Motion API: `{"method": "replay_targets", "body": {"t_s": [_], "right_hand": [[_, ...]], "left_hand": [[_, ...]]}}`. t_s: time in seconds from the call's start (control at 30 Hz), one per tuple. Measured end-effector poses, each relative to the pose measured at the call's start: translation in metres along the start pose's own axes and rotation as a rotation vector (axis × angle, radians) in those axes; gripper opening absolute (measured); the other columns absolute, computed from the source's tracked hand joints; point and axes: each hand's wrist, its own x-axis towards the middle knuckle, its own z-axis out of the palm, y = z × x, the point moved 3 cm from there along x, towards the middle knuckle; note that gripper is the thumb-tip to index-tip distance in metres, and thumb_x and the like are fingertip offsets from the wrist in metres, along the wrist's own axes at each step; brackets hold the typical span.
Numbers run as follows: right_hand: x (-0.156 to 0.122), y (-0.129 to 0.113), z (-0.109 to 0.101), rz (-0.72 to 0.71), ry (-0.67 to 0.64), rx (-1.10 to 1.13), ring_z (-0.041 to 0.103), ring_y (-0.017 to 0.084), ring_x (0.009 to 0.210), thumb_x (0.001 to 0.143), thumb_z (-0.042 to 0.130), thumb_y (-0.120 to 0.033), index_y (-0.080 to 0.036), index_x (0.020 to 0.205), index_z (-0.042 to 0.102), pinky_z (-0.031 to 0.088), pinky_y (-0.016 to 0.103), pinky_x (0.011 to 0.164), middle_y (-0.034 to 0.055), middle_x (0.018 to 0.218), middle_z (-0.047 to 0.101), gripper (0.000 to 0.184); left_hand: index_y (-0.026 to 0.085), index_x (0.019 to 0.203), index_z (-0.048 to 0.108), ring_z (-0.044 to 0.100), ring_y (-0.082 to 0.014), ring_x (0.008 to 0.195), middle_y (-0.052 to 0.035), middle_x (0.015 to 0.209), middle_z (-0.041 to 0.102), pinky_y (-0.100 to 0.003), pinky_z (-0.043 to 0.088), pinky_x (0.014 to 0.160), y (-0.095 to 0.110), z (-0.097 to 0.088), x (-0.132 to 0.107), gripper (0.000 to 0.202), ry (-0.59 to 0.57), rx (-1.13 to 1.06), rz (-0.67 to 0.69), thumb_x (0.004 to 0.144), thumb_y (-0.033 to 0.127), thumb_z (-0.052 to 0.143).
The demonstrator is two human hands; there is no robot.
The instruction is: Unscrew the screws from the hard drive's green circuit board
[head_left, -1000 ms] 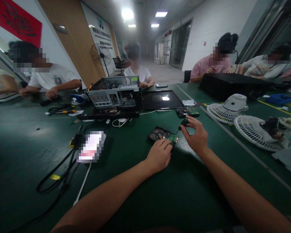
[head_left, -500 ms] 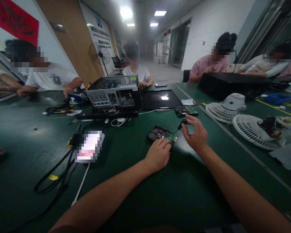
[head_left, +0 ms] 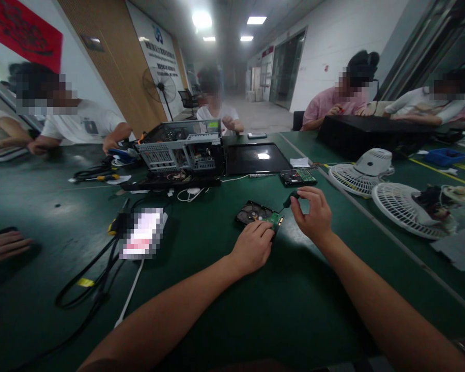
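A hard drive lies on the green table with its black underside and green circuit board facing up. My left hand grips its near side, fingers over the board's edge. My right hand holds a small dark green screwdriver by its handle, between thumb and fingers. The screwdriver leans, its thin shaft reaching down to the board's far right corner. Whether the tip sits in a screw is too small to tell. Behind the screwdriver lies a second hard drive, apart from both hands.
An opened computer case and a flat black panel stand at the back. White fan parts lie right. A phone with a blurred screen and black cables are left. Another person's hand rests at the left edge.
My right fingertips and the screwdriver handle have shifted slightly; my left hand stays on the hard drive. The other person's hand at left reaches further in, and the person opposite has raised a hand.
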Motion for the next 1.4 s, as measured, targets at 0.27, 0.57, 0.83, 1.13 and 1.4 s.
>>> {"method": "replay_targets", "body": {"t_s": [0.27, 0.57, 0.83, 1.13, 1.4], "right_hand": [[-0.0012, -0.0001, 0.0019, -0.001, -0.035, 0.005, 0.067, 0.028, 0.114, 0.092, 0.064, -0.026, -0.024, 0.117, 0.052, 0.057, 0.051, 0.095, 0.0128, 0.123, 0.068, 0.027], [-0.0001, 0.0016, 0.0013, -0.005, -0.033, -0.008, 0.064, 0.028, 0.108, 0.088, 0.068, -0.025, -0.024, 0.119, 0.054, 0.057, 0.049, 0.093, 0.0119, 0.114, 0.064, 0.034], [-0.0018, 0.0041, 0.0032, 0.029, -0.070, -0.020, 0.064, 0.028, 0.104, 0.088, 0.067, -0.028, -0.023, 0.122, 0.052, 0.057, 0.047, 0.090, 0.0108, 0.112, 0.063, 0.037], [-0.0006, -0.0024, 0.0033, 0.010, -0.089, -0.016, 0.062, 0.024, 0.091, 0.088, 0.068, -0.028, -0.022, 0.124, 0.052, 0.057, 0.043, 0.083, 0.0095, 0.107, 0.061, 0.040], [-0.0009, -0.0049, 0.0036, 0.030, -0.103, 0.018, 0.061, 0.025, 0.092, 0.093, 0.060, -0.025, -0.022, 0.130, 0.052, 0.056, 0.044, 0.085, 0.0086, 0.101, 0.061, 0.039]], "left_hand": [[0.018, 0.122, 0.058, 0.052, -0.0298, 0.128, -0.0121, 0.135, 0.058, -0.049, 0.043, 0.112, -0.0001, 0.0010, 0.0000, 0.031, 0.004, -0.003, -0.001, 0.090, 0.018, 0.060], [0.016, 0.121, 0.058, 0.052, -0.0298, 0.128, -0.0131, 0.134, 0.059, -0.049, 0.044, 0.111, 0.0006, -0.0008, 0.0000, 0.030, 0.008, 0.009, 0.006, 0.092, 0.018, 0.059], [0.018, 0.122, 0.057, 0.052, -0.0296, 0.129, -0.0130, 0.134, 0.059, -0.049, 0.045, 0.110, 0.0004, -0.0015, 0.0002, 0.033, 0.003, -0.004, 0.005, 0.090, 0.017, 0.061], [0.016, 0.122, 0.058, 0.052, -0.0295, 0.128, -0.0128, 0.134, 0.059, -0.048, 0.044, 0.112, 0.0005, -0.0018, -0.0005, 0.030, 0.005, 0.003, 0.005, 0.092, 0.017, 0.059], [0.016, 0.122, 0.058, 0.052, -0.0299, 0.128, -0.0126, 0.134, 0.059, -0.048, 0.044, 0.112, 0.0007, -0.0022, 0.0002, 0.030, 0.002, 0.005, 0.005, 0.092, 0.018, 0.058]]}}
